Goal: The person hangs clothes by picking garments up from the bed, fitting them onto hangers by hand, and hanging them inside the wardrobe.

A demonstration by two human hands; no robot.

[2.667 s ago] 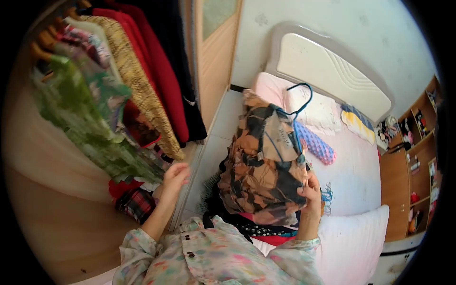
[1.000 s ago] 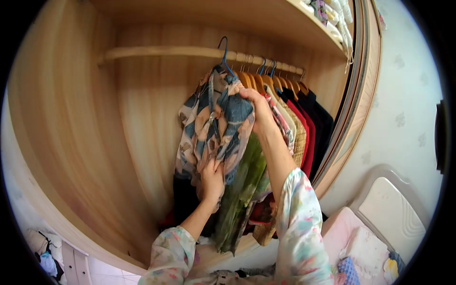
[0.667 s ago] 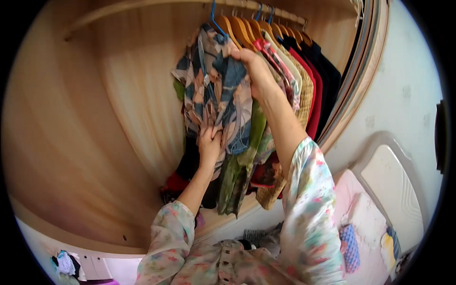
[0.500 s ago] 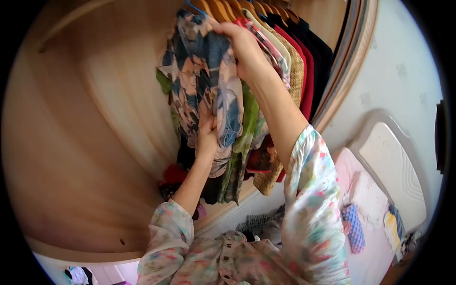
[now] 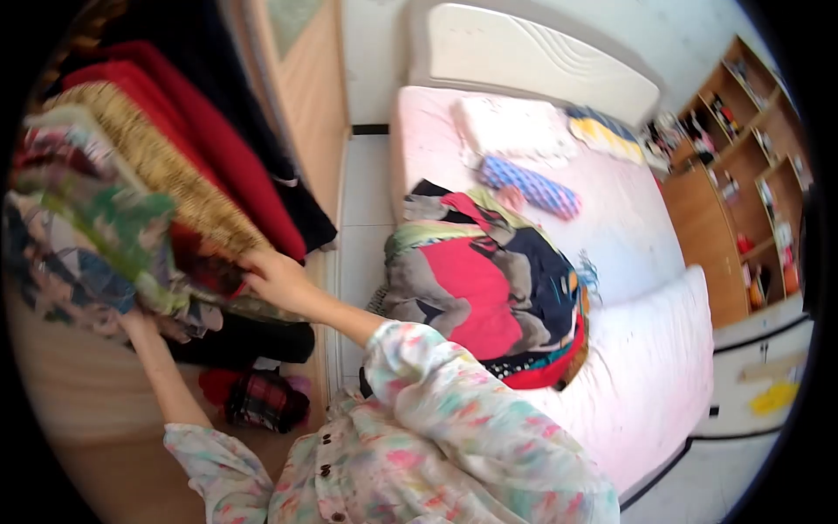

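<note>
At the far left the blue and peach patterned blouse (image 5: 65, 271) hangs beside a green garment (image 5: 144, 284). My left hand (image 5: 135, 321) is at the blouse's lower part, its fingers mostly hidden by cloth. My right hand (image 5: 272, 275) is at the lower edge of the yellow woven garment (image 5: 175, 162), fingers bent; what they hold, if anything, is too small to make out. Red garments (image 5: 223, 157) and a dark one (image 5: 188, 52) hang behind.
A pile of clothes (image 5: 471, 288) lies on the bed (image 5: 628, 227), near a blue and pink bolster (image 5: 531, 186) and a white pillow (image 5: 515, 127). Folded plaid clothing (image 5: 262, 402) sits low in the wardrobe. Shelves (image 5: 742, 175) stand at the right.
The view has swung right toward the bed. My right hand has left the blouse's shoulder and moved down to the yellow woven garment's hem. My left hand is still at the blouse.
</note>
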